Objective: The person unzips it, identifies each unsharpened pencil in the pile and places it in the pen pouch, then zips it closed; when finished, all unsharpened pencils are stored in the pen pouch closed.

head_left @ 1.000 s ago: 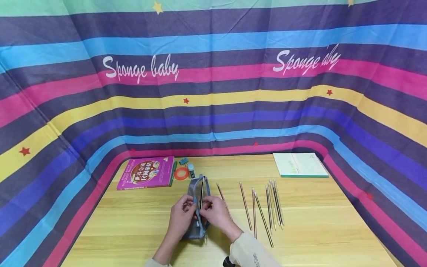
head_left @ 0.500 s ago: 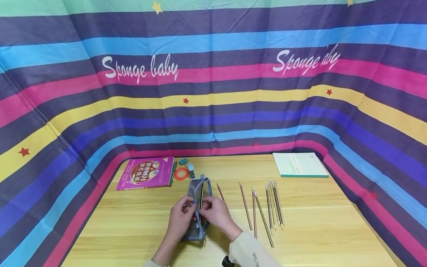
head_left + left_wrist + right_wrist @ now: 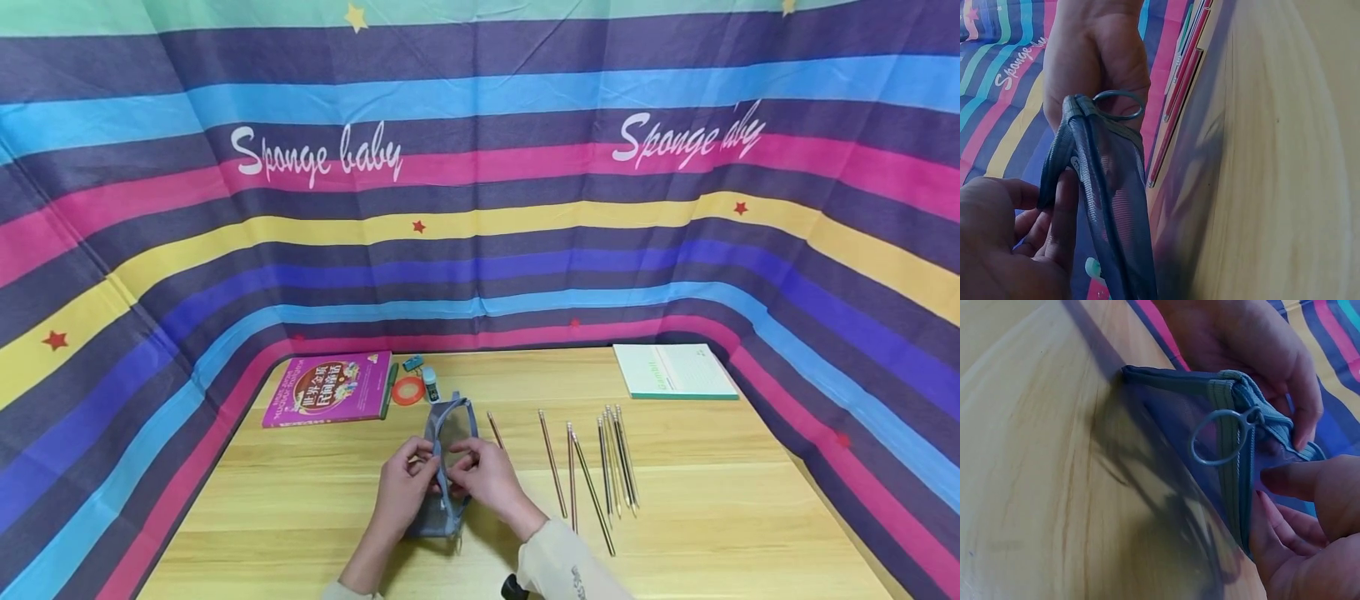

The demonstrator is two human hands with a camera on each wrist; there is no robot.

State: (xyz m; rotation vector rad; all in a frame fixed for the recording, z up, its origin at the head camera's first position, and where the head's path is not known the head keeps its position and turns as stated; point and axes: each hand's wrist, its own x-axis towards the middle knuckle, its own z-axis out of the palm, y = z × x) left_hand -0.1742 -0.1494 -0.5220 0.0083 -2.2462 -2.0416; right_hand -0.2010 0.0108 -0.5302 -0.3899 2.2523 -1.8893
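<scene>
A grey-blue mesh zip pencil pouch (image 3: 431, 521) stands on the table with its zipped mouth spread apart. My left hand (image 3: 405, 483) pinches one edge of that mouth between thumb and fingers. Over the opening is my right hand (image 3: 491, 483), its thumb and fingers apart with nothing between them; in the right wrist view its fingertips are right at the zip edge. A ring-shaped zip pull (image 3: 1194, 447) hangs at the pouch's end. Right of the pouch lie several pencils (image 3: 553, 467), roughly side by side. The pouch's inside is mostly hidden by its walls and my hands.
At the back left lies a purple book (image 3: 375, 387). Beside it are an orange tape roll (image 3: 397, 398), a glue stick (image 3: 430, 385) and a small blue item (image 3: 412, 362). A white-green notebook (image 3: 675, 371) is at the back right. Striped cloth (image 3: 480, 242) surrounds the table.
A dark pencil that stood upright in the pouch mouth at my right fingers has dropped out of sight. My right fingers have spread. My left hand keeps its pinch.
</scene>
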